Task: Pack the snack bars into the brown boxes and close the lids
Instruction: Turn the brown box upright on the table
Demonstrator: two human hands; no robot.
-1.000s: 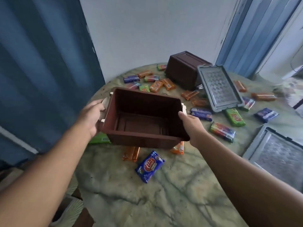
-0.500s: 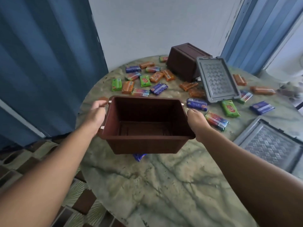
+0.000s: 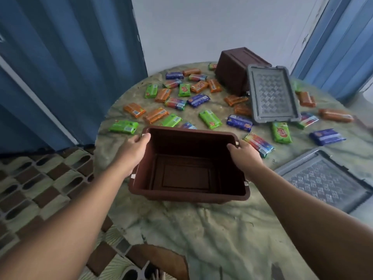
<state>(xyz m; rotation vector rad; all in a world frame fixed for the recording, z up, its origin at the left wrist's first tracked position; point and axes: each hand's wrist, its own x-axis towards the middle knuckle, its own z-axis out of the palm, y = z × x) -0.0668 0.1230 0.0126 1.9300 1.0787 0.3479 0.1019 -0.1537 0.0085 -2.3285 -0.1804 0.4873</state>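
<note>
An empty brown box (image 3: pixel 189 194) sits upright near the front of the round marble table (image 3: pixel 212 229). My left hand (image 3: pixel 134 147) grips its left rim and my right hand (image 3: pixel 245 156) grips its right rim. Several snack bars in orange, green, blue and rainbow wrappers (image 3: pixel 175 103) lie scattered behind the box. A second brown box (image 3: pixel 234 71) lies upside down at the back. One grey lid (image 3: pixel 271 93) leans against it, and another grey lid (image 3: pixel 325 178) lies flat at the right.
Blue curtains hang at the left (image 3: pixel 60 67) and far right. A patterned tile floor (image 3: pixel 40 188) shows beyond the table's left edge. A brown stool or seat (image 3: pixel 161 261) is below the table's near edge.
The box has been brought toward me and lowered onto the front of the table, uncovering the bars it hid. The view has tilted downward.
</note>
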